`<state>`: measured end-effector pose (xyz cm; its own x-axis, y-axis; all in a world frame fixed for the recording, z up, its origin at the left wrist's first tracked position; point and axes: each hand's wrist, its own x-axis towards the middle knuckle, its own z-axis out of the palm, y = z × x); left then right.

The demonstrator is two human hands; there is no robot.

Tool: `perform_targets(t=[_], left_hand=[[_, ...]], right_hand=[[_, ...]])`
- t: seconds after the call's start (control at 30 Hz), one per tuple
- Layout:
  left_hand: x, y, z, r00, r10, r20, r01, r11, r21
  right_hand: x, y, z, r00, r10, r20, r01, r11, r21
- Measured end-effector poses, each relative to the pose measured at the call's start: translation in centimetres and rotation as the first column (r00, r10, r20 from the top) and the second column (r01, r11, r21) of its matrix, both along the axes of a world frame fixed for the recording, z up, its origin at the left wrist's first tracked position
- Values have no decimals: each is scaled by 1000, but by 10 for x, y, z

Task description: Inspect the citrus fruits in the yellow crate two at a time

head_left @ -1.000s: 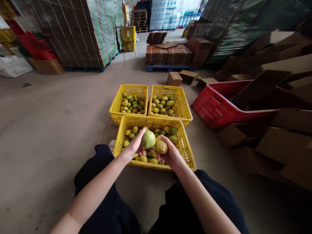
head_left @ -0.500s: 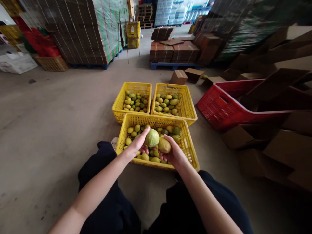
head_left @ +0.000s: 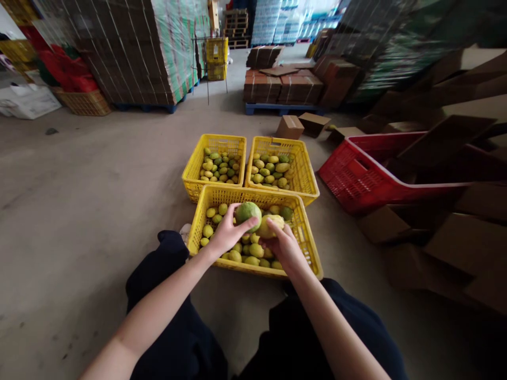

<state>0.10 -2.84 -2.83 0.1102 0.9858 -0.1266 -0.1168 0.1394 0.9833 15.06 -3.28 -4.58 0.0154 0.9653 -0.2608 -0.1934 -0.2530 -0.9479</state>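
Observation:
My left hand (head_left: 229,230) is closed around a large, round green lemon (head_left: 248,215), with the thumb across its near side. In my right hand (head_left: 284,244) is a yellow lemon (head_left: 270,226), longer in shape, gripped between thumb and fingers. The two fruits are held side by side, very close or touching; I cannot tell which. Both hands are above the near yellow crate (head_left: 315,248), where several yellow and green lemons (head_left: 252,250) lie loose. My hands and wrists hide part of that crate's contents.
Two more yellow crates, a left one (head_left: 192,168) and a right one (head_left: 307,171), hold lemons just behind. A red crate (head_left: 344,171) with cardboard stands right, beside open cartons (head_left: 382,228). Flattened boxes on a blue pallet (head_left: 263,108) and wrapped stacks (head_left: 130,53) stand farther back.
My left hand has turned, so its thumb now crosses the near side of the green lemon. The yellow lemon has been tilted and raised slightly in my right fingers.

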Motion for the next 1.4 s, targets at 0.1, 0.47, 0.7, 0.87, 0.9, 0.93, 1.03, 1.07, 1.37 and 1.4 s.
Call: perform_targets(t=[0.1, 0.47, 0.7, 0.87, 0.9, 0.93, 1.03, 1.07, 1.37, 1.4], left_hand=[[-1, -2, -5, 983, 69, -168, -17, 956, 292], [-1, -6, 1, 947, 136, -292, 64, 809, 585], [1, -6, 0, 993, 56, -101, -2, 885, 466], [-1, 1, 8, 986, 61, 152, -94, 970, 224], [-2, 2, 9, 975, 81, 208, -115, 981, 157], [-3, 3, 10, 961, 94, 261, -120, 989, 87], [-5, 5, 12, 908, 96, 407, -60, 993, -100], [-6, 5, 12, 883, 99, 459, -33, 988, -150], [-8, 10, 18, 703, 251, 665, 99, 892, -441], [-8, 11, 19, 720, 262, 642, 93, 881, -465]], right_hand=[[1, -2, 0, 981, -138, 134, 127, 988, 90], [-1, -10, 5, 875, -353, 332, 107, 809, 579], [-1, -10, 9, 904, -366, 220, 185, 800, 571], [4, -10, 16, 974, -216, 63, 164, 873, 459], [5, -10, 17, 981, -188, 40, 153, 890, 431], [6, -10, 18, 987, -162, 16, 142, 904, 403], [7, -10, 21, 994, -92, -62, 107, 942, 317], [7, -9, 22, 993, -77, -93, 101, 953, 286], [5, -4, 22, 926, -11, -379, 14, 1000, 4], [4, -3, 22, 915, -10, -403, 1, 1000, -23]])
